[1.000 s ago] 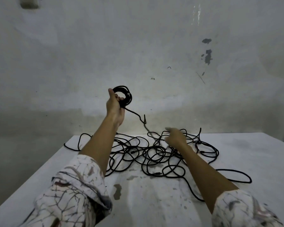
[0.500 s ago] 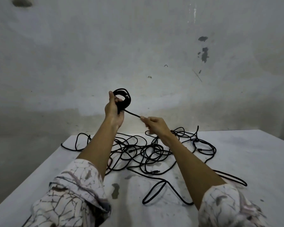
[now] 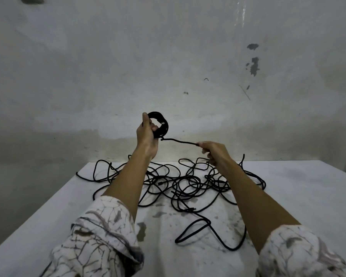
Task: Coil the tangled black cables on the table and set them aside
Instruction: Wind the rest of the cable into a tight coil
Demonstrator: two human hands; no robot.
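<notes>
My left hand (image 3: 147, 134) is raised above the table and grips a small wound coil of black cable (image 3: 161, 124). A taut stretch of cable (image 3: 179, 141) runs from the coil's underside rightwards to my right hand (image 3: 214, 152), which pinches it with curled fingers. Below both hands a tangle of black cables (image 3: 184, 182) lies spread over the far half of the white table (image 3: 300, 192). One long loop (image 3: 206, 230) trails toward me between my forearms.
The tabletop carries grey stains (image 3: 141, 230) near its middle. A stained, peeling wall (image 3: 253, 65) stands close behind the table's far edge. The table's left edge runs diagonally toward me, with the floor beyond it.
My right hand rose from the tangle, took hold of the cable and has pulled it out to the right of the coil. The trailing loop on the table shifted toward me.
</notes>
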